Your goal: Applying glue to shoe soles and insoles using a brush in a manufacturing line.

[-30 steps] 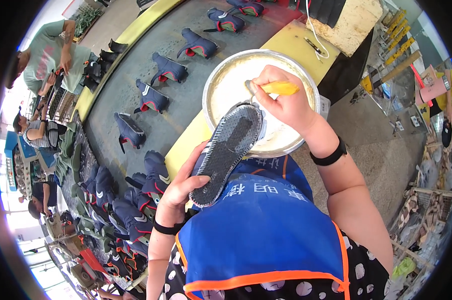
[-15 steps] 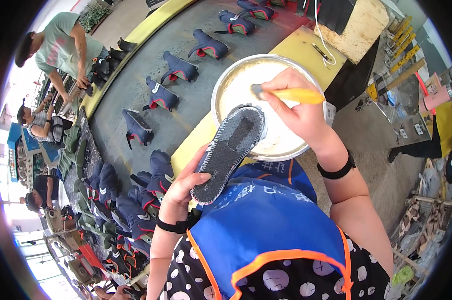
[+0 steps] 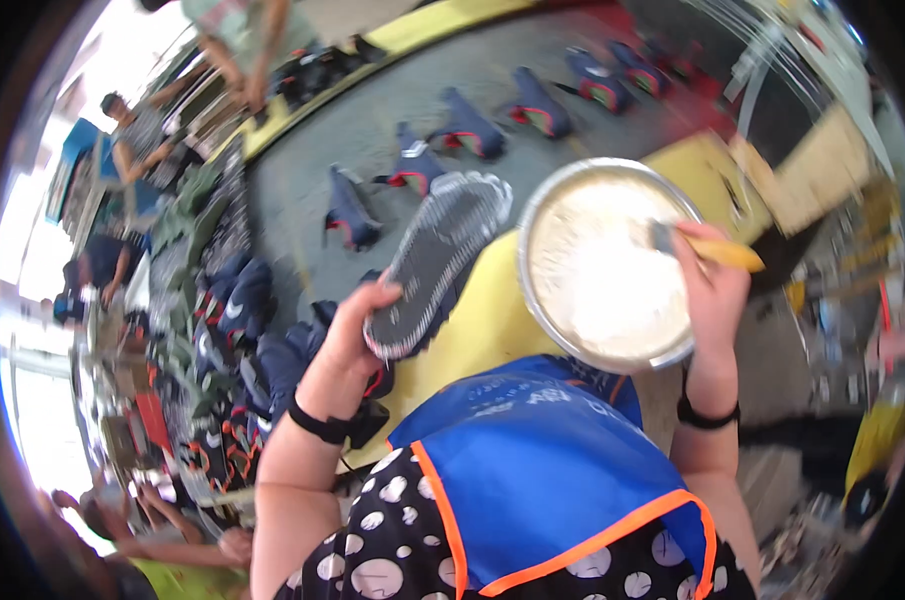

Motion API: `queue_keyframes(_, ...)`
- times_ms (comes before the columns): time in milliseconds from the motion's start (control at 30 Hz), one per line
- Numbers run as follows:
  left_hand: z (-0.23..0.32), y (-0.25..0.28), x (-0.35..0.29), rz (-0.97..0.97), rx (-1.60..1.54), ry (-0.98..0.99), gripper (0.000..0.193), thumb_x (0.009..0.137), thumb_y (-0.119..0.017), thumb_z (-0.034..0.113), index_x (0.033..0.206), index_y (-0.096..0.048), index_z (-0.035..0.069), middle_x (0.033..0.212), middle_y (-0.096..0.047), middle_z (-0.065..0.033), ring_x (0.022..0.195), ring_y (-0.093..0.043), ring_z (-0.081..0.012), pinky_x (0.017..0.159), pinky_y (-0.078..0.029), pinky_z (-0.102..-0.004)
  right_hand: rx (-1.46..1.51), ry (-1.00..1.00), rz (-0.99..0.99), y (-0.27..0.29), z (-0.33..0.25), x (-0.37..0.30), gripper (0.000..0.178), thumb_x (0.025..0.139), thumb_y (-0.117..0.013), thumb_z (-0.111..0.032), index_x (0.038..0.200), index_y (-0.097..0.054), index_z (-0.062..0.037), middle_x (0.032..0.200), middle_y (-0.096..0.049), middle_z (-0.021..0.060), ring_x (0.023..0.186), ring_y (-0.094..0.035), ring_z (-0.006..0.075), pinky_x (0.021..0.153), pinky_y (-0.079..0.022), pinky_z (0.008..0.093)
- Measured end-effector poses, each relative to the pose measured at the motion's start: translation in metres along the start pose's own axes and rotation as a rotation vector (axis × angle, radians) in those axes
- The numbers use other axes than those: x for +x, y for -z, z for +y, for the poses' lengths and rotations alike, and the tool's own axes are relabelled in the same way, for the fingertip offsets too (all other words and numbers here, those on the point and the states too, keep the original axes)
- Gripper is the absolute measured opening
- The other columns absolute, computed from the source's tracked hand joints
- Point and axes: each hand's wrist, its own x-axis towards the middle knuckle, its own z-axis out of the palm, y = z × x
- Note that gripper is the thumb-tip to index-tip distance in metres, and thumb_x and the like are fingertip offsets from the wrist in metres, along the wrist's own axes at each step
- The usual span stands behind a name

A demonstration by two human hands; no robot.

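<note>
My left hand (image 3: 347,330) grips the heel end of a shoe upper (image 3: 437,255), its dark stitched underside turned up and its toe pointing away to the upper right. A pale wet-looking band shows round the toe edge. In my right hand (image 3: 714,300) is a brush (image 3: 722,252) with a yellow handle. Its dark head is over the right part of a round metal bowl (image 3: 525,285); whether it touches the whitish paste (image 3: 597,285) inside I cannot tell. The bowl stands to the right of the shoe upper, apart from it.
Several navy shoe uppers with red edging (image 3: 472,130) stand in a row on the grey conveyor belt (image 3: 302,180). More navy uppers (image 3: 242,300) are heaped at left, beside green ones (image 3: 187,220). A yellow ledge (image 3: 487,315) borders the belt. Other people (image 3: 137,150) work beyond.
The shoe upper has moved left, away from the bowl. My right hand has drawn the brush back toward the bowl's right side. The whole view has shifted and is blurred.
</note>
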Motion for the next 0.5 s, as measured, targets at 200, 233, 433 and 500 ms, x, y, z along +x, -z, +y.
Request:
queue_keyframes(200, 0.082, 0.099, 0.043, 0.505, -0.264, -0.192, 0.044, 0.089, -0.061, 0.02, 0.125, -0.058, -0.005, 0.106, -0.071, -0.0202, 0.098, -0.071, -0.0345, 0.084, -0.059, -0.0489, 0.188, -0.327, 0.076, 0.013, 0.028, -0.017, 0.016, 0.095, -0.067, 0.003, 0.111, -0.066, 0.0055, 0.106, -0.065, 0.0066, 0.097, -0.063, 0.0115, 0.089, -0.05, 0.0243)
queue_keyframes(233, 0.1, 0.137, 0.054, 0.579, -0.32, -0.147, 0.046, 0.086, -0.064, 0.011, 0.13, -0.055, -0.002, 0.107, -0.07, -0.0204, 0.097, -0.071, -0.0355, 0.083, -0.059, -0.0489, 0.195, -0.316, 0.06, 0.011, 0.031, -0.016, 0.016, 0.095, -0.067, 0.003, 0.111, -0.066, 0.0055, 0.106, -0.065, 0.0066, 0.097, -0.063, 0.0115, 0.089, -0.05, 0.0243)
queue_keyframes(433, 0.108, 0.298, 0.098, 1.004, 0.061, -0.311, 0.09, 0.065, -0.072, -0.013, 0.146, -0.04, 0.008, 0.118, -0.062, -0.0209, 0.097, -0.067, -0.0365, 0.077, -0.059, -0.0457, 0.141, -0.319, -0.011, -0.002, 0.03, -0.006, 0.015, 0.096, -0.066, 0.003, 0.111, -0.066, 0.0056, 0.106, -0.065, 0.0064, 0.096, -0.062, 0.0103, 0.087, -0.05, 0.0228)
queue_keyframes(500, 0.099, 0.337, 0.115, 1.098, 0.151, -0.314, 0.106, 0.056, -0.075, -0.015, 0.151, -0.036, 0.011, 0.125, -0.058, -0.0204, 0.103, -0.064, -0.0359, 0.075, -0.058, -0.046, 0.137, -0.302, -0.012, -0.001, 0.025, -0.002, 0.016, 0.096, -0.065, 0.004, 0.112, -0.066, 0.0056, 0.106, -0.066, 0.0067, 0.096, -0.062, 0.0104, 0.087, -0.05, 0.0229)
